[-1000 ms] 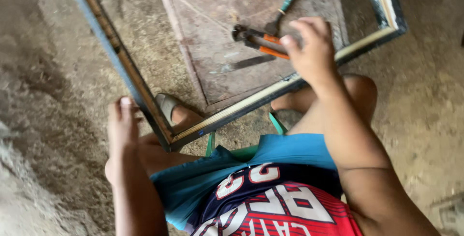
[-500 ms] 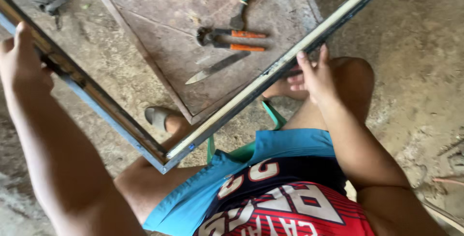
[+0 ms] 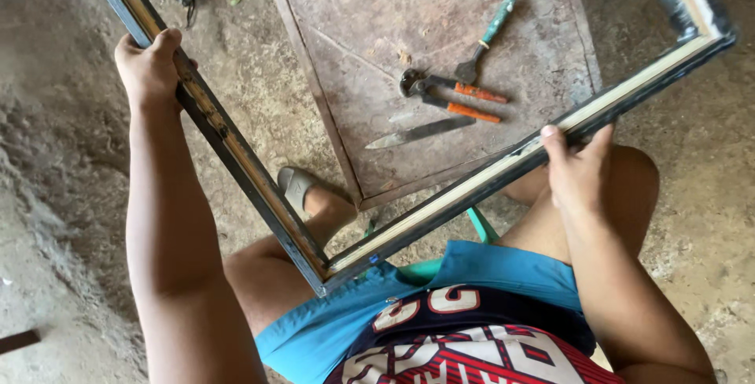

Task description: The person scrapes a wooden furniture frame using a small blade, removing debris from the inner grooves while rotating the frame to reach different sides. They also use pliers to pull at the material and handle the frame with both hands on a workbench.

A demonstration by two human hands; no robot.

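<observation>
Both hands grip a rectangular metal frame [image 3: 236, 156] held over the lap: left hand [image 3: 149, 65] wrapped around its left bar, right hand [image 3: 578, 168] closed on its near bar; pincers [image 3: 444, 94] and knife [image 3: 421, 132] lie on the rusty floor plate [image 3: 377, 22] beyond

Frame [image 3: 259, 187] opening free for hand; below it pliers [image 3: 444, 94], knife [image 3: 421, 132] clutter slab [image 3: 370, 30].
</observation>
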